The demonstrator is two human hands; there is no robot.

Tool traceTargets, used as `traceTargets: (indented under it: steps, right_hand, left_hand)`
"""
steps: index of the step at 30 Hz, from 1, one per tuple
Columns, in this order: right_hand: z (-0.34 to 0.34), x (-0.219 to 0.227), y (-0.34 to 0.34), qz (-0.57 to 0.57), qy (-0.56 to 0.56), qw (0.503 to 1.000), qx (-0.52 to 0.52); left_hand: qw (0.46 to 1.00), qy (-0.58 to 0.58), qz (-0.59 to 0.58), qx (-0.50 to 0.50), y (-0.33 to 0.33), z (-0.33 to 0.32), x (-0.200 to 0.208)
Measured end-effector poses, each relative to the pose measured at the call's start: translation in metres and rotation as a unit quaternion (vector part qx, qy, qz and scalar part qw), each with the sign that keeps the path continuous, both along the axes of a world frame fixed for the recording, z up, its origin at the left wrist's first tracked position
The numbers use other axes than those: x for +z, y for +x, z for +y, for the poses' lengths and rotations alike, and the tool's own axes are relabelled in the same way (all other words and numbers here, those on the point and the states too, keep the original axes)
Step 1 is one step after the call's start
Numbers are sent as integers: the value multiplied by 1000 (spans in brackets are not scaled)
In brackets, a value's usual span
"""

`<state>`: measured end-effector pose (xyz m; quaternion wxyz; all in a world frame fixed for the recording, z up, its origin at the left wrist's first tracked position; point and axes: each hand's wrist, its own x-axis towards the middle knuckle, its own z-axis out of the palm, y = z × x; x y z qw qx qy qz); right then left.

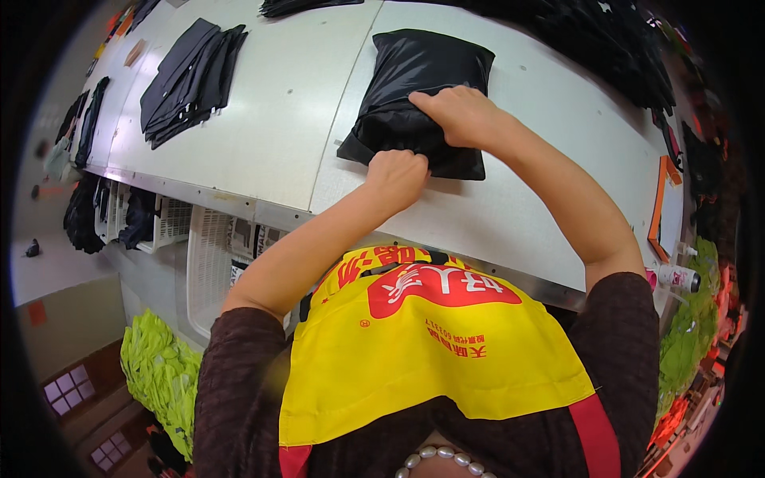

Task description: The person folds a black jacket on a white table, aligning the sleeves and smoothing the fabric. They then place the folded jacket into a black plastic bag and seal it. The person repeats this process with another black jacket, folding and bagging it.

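A shiny black plastic bag lies flat on the white table in front of me, its near side creased and gathered. My left hand is closed in a fist on the bag's near edge, pinching the plastic. Over the right part of the bag, my right hand is closed on the plastic, with its thumb pointing left and the other fingers partly hidden. What the bag contains cannot be seen.
A stack of folded dark garments lies at the left on the table. More black items are piled along the far right. White plastic baskets stand below the table's near edge. An orange-edged frame is at the right.
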<state>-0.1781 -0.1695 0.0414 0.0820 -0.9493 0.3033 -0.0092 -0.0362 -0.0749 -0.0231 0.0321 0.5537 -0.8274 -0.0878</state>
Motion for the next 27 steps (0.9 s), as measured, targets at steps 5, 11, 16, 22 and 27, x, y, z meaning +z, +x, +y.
traceTargets:
  steps: [5, 11, 16, 22, 27]
  right_hand:
    - [-10, 5, 11, 67, 43, 996, -48]
    - [-1, -7, 17, 54, 108, 987, -108]
    - [8, 0, -20, -94, 343, 928, -109]
    - [28, -1, -59, -160, 212, 964, -28]
    - [20, -15, -39, -155, 377, 908, -92]
  left_hand:
    - [984, -21, 152, 96, -25, 5, 9]
    - [976, -57, 188, 91, -35, 8, -2]
    - [974, -104, 198, 19, -20, 22, -19]
    - [969, -108, 221, 11, -15, 21, -17]
    - [930, -149, 334, -24, -7, 23, -24]
